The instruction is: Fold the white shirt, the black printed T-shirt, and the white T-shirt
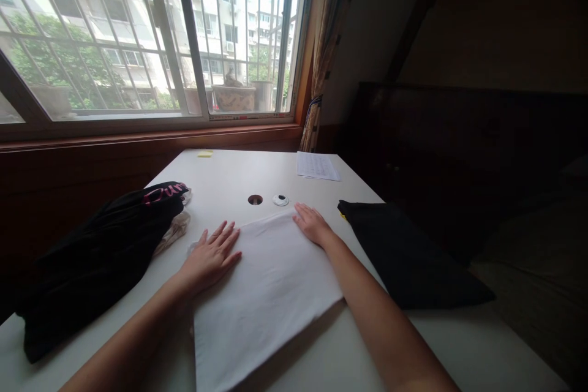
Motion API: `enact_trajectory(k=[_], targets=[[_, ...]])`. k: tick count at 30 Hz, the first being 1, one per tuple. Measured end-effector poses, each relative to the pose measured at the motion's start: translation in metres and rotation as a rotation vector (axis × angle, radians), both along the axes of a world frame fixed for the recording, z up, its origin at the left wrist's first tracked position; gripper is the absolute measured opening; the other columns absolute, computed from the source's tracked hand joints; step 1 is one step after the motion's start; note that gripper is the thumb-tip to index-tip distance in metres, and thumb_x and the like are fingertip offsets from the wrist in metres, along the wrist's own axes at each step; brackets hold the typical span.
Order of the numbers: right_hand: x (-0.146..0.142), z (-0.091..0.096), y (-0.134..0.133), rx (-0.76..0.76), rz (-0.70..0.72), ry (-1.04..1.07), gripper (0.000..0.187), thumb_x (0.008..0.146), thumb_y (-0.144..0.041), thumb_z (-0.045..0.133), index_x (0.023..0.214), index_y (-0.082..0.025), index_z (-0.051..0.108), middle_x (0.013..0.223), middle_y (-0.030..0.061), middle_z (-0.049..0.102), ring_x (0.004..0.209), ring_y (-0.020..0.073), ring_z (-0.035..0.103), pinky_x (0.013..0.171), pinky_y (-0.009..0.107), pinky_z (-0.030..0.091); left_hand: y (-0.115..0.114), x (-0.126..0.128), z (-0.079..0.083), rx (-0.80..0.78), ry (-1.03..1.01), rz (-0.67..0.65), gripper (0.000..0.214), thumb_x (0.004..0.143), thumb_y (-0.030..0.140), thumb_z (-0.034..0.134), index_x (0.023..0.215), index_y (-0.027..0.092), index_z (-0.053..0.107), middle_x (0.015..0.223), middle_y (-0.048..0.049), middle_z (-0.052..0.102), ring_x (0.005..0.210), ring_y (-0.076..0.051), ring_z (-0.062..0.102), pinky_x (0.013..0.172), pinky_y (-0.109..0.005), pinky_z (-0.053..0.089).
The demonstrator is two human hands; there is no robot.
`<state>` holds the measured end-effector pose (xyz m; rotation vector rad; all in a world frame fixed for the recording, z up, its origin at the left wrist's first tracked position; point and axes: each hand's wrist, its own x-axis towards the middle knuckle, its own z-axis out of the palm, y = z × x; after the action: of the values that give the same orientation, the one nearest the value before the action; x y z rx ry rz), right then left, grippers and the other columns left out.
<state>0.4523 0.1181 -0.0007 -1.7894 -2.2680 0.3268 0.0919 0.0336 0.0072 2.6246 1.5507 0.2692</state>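
A folded white cloth [271, 294], seemingly a garment, lies flat on the white table in front of me. My left hand [214, 254] rests on its upper left corner, palm down with the fingers spread. At the upper right corner, my right hand [312, 223] lies flat on the cloth with its fingers stretched out. Neither hand grips anything. To the left is a loose black garment [105, 245] with pink lettering, and some beige fabric [172, 233] shows under its edge. On the right lies a dark folded garment [413, 257].
The white table [229, 174] has a round cable hole [255, 199] with a white cover [280, 200] beside it. Printed sheets [318, 166] and a yellow sticky note [204, 153] lie near the far edge. Behind stand a barred window [151, 37] and a tied curtain [316, 86].
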Motion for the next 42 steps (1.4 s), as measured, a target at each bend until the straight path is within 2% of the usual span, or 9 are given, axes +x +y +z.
enact_trajectory(k=[10, 14, 17, 20, 24, 29, 37, 40, 42], targets=[[0.025, -0.009, 0.002, 0.054, 0.024, 0.081, 0.064, 0.104, -0.049, 0.035, 0.156, -0.014, 0.045, 0.164, 0.0083, 0.038, 0.154, 0.0223, 0.029, 0.128, 0.039, 0.017, 0.014, -0.021, -0.006, -0.040, -0.059, 0.091, 0.065, 0.105, 0.053, 0.027, 0.160, 0.019, 0.035, 0.165, -0.0087, 0.036, 0.155, -0.029, 0.027, 0.126, -0.052, 0.022], [0.036, -0.009, -0.005, 0.068, 0.048, 0.134, 0.061, 0.101, -0.048, 0.040, 0.152, -0.016, 0.051, 0.162, 0.0079, 0.042, 0.153, 0.0230, 0.033, 0.128, 0.039, 0.021, 0.016, -0.024, -0.006, -0.018, -0.129, 0.113, 0.060, 0.105, 0.048, 0.030, 0.154, 0.017, 0.046, 0.159, -0.0109, 0.046, 0.152, -0.030, 0.035, 0.124, -0.051, 0.026], [0.042, -0.009, -0.011, 0.076, 0.052, 0.185, 0.058, 0.100, -0.047, 0.044, 0.149, -0.018, 0.056, 0.159, 0.0072, 0.046, 0.151, 0.0235, 0.035, 0.127, 0.041, 0.023, 0.016, -0.026, -0.001, 0.039, -0.196, 0.098, 0.055, 0.103, 0.048, 0.038, 0.144, 0.018, 0.058, 0.149, -0.0128, 0.059, 0.143, -0.033, 0.048, 0.120, -0.051, 0.034], [0.045, -0.009, -0.016, 0.090, 0.031, 0.254, 0.055, 0.099, -0.045, 0.045, 0.144, -0.018, 0.061, 0.156, 0.0076, 0.051, 0.150, 0.0234, 0.038, 0.127, 0.041, 0.024, 0.016, -0.027, 0.004, 0.084, -0.239, 0.086, 0.045, 0.101, 0.045, 0.047, 0.133, 0.021, 0.066, 0.133, -0.0117, 0.069, 0.126, -0.034, 0.059, 0.110, -0.048, 0.043], [0.046, -0.007, -0.022, 0.098, -0.007, 0.357, 0.052, 0.100, -0.045, 0.044, 0.140, -0.019, 0.065, 0.152, 0.0082, 0.056, 0.147, 0.0231, 0.042, 0.126, 0.040, 0.028, 0.017, -0.028, 0.006, 0.089, -0.302, 0.095, 0.037, 0.098, 0.043, 0.053, 0.126, 0.026, 0.069, 0.119, -0.0089, 0.071, 0.113, -0.031, 0.063, 0.101, -0.043, 0.048], [0.047, -0.004, -0.025, 0.075, -0.024, 0.446, 0.046, 0.099, -0.045, 0.048, 0.133, -0.022, 0.070, 0.147, 0.0065, 0.060, 0.146, 0.0232, 0.044, 0.126, 0.041, 0.028, 0.020, -0.031, 0.002, 0.061, -0.409, 0.108, 0.039, 0.096, 0.044, 0.052, 0.125, 0.021, 0.068, 0.113, -0.0098, 0.069, 0.104, -0.028, 0.066, 0.094, -0.040, 0.052], [0.056, -0.003, -0.026, -0.020, -0.005, 0.509, 0.044, 0.098, -0.044, 0.054, 0.135, -0.026, 0.069, 0.151, 0.0059, 0.057, 0.148, 0.0248, 0.041, 0.126, 0.043, 0.027, 0.022, -0.033, 0.003, 0.022, -0.449, 0.152, 0.042, 0.093, 0.042, 0.054, 0.126, 0.020, 0.068, 0.108, -0.0087, 0.072, 0.095, -0.025, 0.068, 0.089, -0.038, 0.052], [0.060, 0.004, -0.031, -0.109, 0.034, 0.487, 0.048, 0.094, -0.046, 0.061, 0.138, -0.026, 0.066, 0.158, 0.0055, 0.048, 0.152, 0.0259, 0.034, 0.127, 0.043, 0.023, 0.022, -0.031, 0.005, 0.015, -0.449, 0.157, 0.040, 0.092, 0.041, 0.055, 0.123, 0.020, 0.069, 0.106, -0.0081, 0.073, 0.093, -0.025, 0.068, 0.088, -0.036, 0.052], [0.062, 0.012, -0.036, -0.198, 0.061, 0.435, 0.060, 0.087, -0.049, 0.070, 0.142, -0.026, 0.061, 0.164, 0.0062, 0.038, 0.154, 0.0274, 0.027, 0.128, 0.042, 0.020, 0.022, -0.031, 0.006, 0.010, -0.458, 0.166, 0.040, 0.091, 0.042, 0.056, 0.121, 0.020, 0.070, 0.106, -0.0084, 0.073, 0.094, -0.025, 0.069, 0.088, -0.036, 0.052]])
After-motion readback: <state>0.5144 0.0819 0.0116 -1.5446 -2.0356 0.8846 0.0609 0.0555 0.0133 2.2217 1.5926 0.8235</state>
